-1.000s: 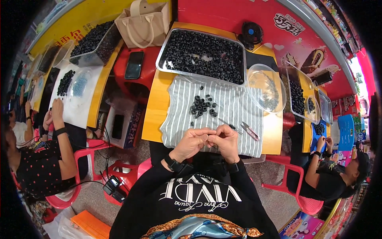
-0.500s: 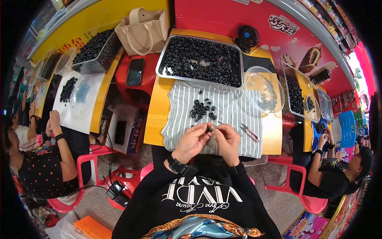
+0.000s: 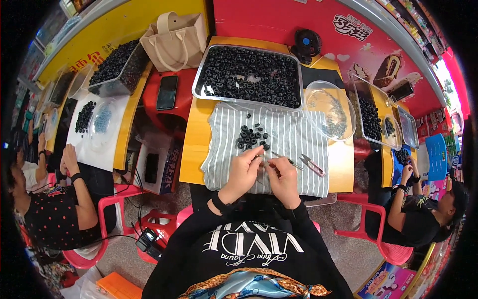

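Over the yellow counter (image 3: 195, 149), left hand (image 3: 243, 172) and right hand (image 3: 283, 178) are pinching a small black ring (image 3: 260, 158) together above the striped grey cloth (image 3: 289, 134), each grip pressed tight for fine work.

Whatever the left hand (image 3: 242, 172) and right hand (image 3: 284, 180) pinch is too small to tell. The small black rings (image 3: 251, 137) blur together.

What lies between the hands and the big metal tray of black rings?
Head view: a small pile of black rings on the striped cloth, between both hands and the tray.
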Available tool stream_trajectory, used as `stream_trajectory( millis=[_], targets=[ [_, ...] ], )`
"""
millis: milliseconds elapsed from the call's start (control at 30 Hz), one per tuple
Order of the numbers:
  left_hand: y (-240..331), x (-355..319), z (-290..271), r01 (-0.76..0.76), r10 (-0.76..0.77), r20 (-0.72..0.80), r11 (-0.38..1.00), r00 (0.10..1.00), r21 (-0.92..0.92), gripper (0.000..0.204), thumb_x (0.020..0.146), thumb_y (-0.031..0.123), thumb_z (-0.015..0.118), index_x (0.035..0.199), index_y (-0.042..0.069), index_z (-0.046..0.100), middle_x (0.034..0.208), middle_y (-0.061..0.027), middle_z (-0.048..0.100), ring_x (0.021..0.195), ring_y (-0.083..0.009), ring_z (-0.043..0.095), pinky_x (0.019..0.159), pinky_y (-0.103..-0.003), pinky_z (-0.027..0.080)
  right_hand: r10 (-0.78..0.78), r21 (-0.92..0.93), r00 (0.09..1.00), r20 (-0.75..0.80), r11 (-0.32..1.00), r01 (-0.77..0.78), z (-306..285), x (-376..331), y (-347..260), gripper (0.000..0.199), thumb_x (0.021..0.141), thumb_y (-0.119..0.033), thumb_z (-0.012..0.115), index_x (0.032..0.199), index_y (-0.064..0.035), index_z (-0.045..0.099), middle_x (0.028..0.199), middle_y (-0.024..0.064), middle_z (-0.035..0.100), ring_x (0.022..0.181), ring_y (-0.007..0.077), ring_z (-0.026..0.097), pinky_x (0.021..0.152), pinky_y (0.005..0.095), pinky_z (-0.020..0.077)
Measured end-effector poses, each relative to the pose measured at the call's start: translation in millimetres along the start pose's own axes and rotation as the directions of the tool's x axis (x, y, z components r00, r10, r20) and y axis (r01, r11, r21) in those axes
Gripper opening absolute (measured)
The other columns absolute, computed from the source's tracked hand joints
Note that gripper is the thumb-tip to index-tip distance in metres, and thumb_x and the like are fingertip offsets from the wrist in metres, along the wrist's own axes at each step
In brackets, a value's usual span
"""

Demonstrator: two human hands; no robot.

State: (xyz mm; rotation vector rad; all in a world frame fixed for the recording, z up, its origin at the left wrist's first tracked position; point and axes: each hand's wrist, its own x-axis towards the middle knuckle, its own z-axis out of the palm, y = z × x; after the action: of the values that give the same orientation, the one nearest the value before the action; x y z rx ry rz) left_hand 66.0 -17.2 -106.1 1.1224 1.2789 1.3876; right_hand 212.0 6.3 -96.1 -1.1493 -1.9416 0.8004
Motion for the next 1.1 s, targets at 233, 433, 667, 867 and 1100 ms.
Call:
stream_trajectory(
  millis=[233, 433, 667, 867, 1100],
  targets=[
    [-1, 10, 1, -0.269, 0.277, 0.0, 0.931, 0.961, 0.248, 0.03, 0.092, -0.001, 0.05, 0.121, -0.001, 0.058, 0.102, -0.0168, 0.067, 0.077, -0.0208, 0.067, 0.062, -0.027, 0.054, -0.039, -0.187, 0.999, 0.023, 0.981, 0.043, -2, -4, -3, 0.013, 0.079, -0.004, 0.065, 0.091, -0.0005, 0.061, 0.083, 0.0164, 0.055, 0.07, 0.0368, 0.058, 0.059, 0.042, 0.0449],
    [-5, 11, -11, -0.195, 0.193, 0.029, 0.977, 0.981, 0.091, 0.035, 0.095, -0.003, 0.042, 0.127, 0.002, 0.056, 0.113, -0.0159, 0.064, 0.089, -0.02, 0.067, 0.068, -0.027, 0.054, -0.073, -0.23, 0.996, 0.056, 0.97, 0.084, -2, -4, -2, 0.014, 0.078, -0.006, 0.065, 0.091, -0.0023, 0.061, 0.084, 0.0147, 0.055, 0.07, 0.0361, 0.058, 0.058, 0.043, 0.0451],
    [-3, 4, -15, -0.153, 0.154, 0.014, 0.988, 0.988, -0.029, 0.034, 0.095, -0.003, 0.041, 0.125, 0.0, 0.057, 0.118, -0.0145, 0.061, 0.098, -0.0213, 0.065, 0.073, -0.028, 0.054, -0.039, -0.252, 0.997, 0.063, 0.966, 0.054, -2, -2, -2, 0.013, 0.079, -0.008, 0.065, 0.09, -0.0033, 0.06, 0.084, 0.0147, 0.055, 0.071, 0.0363, 0.059, 0.058, 0.0442, 0.046],
    [0, -5, -29, -0.148, 0.143, -0.18, 0.989, 0.973, -0.012, 0.021, 0.094, 0.0, 0.052, 0.111, -0.002, 0.064, 0.101, -0.0091, 0.064, 0.088, -0.0165, 0.066, 0.068, -0.024, 0.051, -0.058, -0.283, 0.998, 0.036, 0.957, 0.066, -6, 16, -15, 0.01, 0.08, -0.008, 0.063, 0.089, -0.004, 0.06, 0.083, 0.0152, 0.056, 0.07, 0.0378, 0.059, 0.059, 0.0462, 0.0462],
    [12, -24, -32, -0.166, 0.168, -0.172, 0.986, 0.971, 0.023, 0.012, 0.091, 0.0, 0.058, 0.099, -0.003, 0.066, 0.088, -0.0074, 0.062, 0.071, -0.0117, 0.061, 0.063, -0.022, 0.047, -0.016, -0.391, 0.992, -0.126, 0.92, -0.035, -43, 23, 8, 0.004, 0.077, -0.002, 0.063, 0.081, -0.0021, 0.063, 0.077, 0.0148, 0.058, 0.068, 0.0371, 0.059, 0.058, 0.0429, 0.0452]
  ],
)
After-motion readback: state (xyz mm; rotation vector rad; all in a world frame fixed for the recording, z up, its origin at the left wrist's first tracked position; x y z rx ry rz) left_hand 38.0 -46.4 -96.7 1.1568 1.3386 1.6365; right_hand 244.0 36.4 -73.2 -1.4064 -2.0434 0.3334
